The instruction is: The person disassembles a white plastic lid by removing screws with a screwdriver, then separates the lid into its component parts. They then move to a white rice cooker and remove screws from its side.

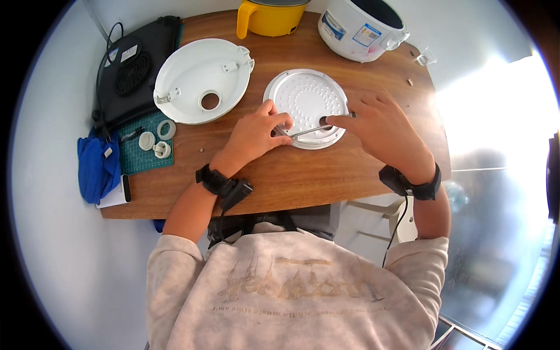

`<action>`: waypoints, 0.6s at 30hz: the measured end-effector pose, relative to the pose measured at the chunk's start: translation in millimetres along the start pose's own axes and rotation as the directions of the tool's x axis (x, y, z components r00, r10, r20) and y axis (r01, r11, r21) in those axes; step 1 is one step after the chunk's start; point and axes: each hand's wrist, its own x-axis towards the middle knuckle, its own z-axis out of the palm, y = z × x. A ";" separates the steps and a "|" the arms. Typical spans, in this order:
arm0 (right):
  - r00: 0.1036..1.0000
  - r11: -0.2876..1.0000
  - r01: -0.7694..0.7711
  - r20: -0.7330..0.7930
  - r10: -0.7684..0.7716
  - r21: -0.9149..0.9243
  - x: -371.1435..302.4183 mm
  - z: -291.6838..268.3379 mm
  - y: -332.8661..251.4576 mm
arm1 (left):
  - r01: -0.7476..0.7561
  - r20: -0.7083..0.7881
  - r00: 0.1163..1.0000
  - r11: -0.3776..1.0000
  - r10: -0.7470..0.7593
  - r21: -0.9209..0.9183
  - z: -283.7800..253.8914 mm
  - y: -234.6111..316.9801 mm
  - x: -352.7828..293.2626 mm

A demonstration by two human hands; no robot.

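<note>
From my station, I have the left hand (252, 137) gripping the lower-left rim of the white dimpled disc (304, 100), which lies on the desk (233, 189) between both hands; a thin metal rod (312, 130) slants across it, grasped by my right hand (382, 131).

One left hand (256, 131), one right hand (376, 125), two black wristbands (214, 181), one dimpled disc (306, 99), one metal rod (312, 130), one white shell (186, 76), one yellow pot (274, 20), one white cooker (349, 36), three small round parts (146, 140)
</note>
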 end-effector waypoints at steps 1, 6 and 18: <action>0.989 0.974 -0.142 0.063 0.133 0.177 -7.3 -4.0 -1.4 | 0.022 0.006 1.000 0.999 -0.022 0.025 0.7 3.0 -0.3; 0.900 0.726 -0.433 0.205 0.386 0.535 -33.0 -5.9 -7.8 | 0.059 -0.025 0.998 0.998 -0.059 0.033 1.9 10.9 -1.6; 0.840 0.471 -0.543 0.432 0.329 0.696 -56.5 3.6 -23.3 | 0.066 0.010 0.998 0.998 -0.066 0.000 -1.2 9.5 -0.6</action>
